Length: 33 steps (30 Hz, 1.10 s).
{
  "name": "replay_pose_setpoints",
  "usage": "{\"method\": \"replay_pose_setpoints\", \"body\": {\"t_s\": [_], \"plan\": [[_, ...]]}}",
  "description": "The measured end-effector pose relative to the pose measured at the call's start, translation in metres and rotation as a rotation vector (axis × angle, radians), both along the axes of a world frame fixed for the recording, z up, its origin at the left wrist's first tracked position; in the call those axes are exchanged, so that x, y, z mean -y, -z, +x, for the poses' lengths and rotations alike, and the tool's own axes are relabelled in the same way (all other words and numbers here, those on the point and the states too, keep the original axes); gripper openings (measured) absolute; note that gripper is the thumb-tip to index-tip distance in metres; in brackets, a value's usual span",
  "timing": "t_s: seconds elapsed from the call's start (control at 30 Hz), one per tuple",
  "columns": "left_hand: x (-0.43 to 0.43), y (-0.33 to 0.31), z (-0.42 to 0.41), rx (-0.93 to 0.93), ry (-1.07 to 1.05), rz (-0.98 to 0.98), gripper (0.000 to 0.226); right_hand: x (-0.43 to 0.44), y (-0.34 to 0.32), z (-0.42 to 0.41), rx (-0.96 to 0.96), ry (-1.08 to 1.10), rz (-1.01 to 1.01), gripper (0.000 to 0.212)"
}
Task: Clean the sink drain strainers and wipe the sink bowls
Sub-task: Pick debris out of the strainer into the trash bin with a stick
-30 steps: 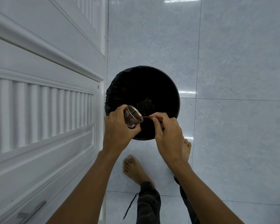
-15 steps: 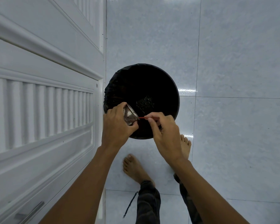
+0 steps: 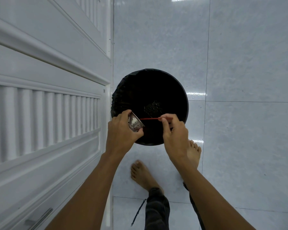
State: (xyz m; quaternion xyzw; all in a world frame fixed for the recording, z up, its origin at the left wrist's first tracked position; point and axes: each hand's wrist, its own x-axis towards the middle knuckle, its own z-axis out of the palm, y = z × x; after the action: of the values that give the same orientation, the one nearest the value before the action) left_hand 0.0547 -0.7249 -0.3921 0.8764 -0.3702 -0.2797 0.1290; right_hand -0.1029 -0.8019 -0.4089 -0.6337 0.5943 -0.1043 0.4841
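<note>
Head: left hand [image 3: 121,135] holds one strainer [image 3: 135,124], right hand [image 3: 175,135] one red stick [image 3: 149,119].

Cool, even overhead light, seen through a wide-angle lens.
Bright glare patches are seen on the glossy floor [image 3: 239,146] at the top edge and beside the bin [image 3: 140,90], whose interior is lost in near-black. Shadows are soft and faint. The straight mouldings of the door [image 3: 48,63] are bowed toward the frame edges. The strainer [image 3: 135,124] and red stick [image 3: 150,119] are rendered sharply.
</note>
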Motion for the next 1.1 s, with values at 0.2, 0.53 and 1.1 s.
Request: {"method": "replay_pose_setpoints", "body": {"t_s": [0.2,0.53,1.1], "plan": [[0.001,0.002,-0.003,-0.022,-0.008,0.003,0.076,-0.003,-0.003,-0.003,0.085,-0.148,-0.001,0.017],[-0.007,0.005,-0.013,-0.058,-0.032,0.023,0.077,-0.004,-0.007,-0.004,0.062,-0.109,-0.023,0.018],[-0.005,-0.036,-0.037,-0.152,-0.208,-0.08,0.081,0.039,-0.076,-0.026,0.064,0.008,-0.118,0.016]]}}
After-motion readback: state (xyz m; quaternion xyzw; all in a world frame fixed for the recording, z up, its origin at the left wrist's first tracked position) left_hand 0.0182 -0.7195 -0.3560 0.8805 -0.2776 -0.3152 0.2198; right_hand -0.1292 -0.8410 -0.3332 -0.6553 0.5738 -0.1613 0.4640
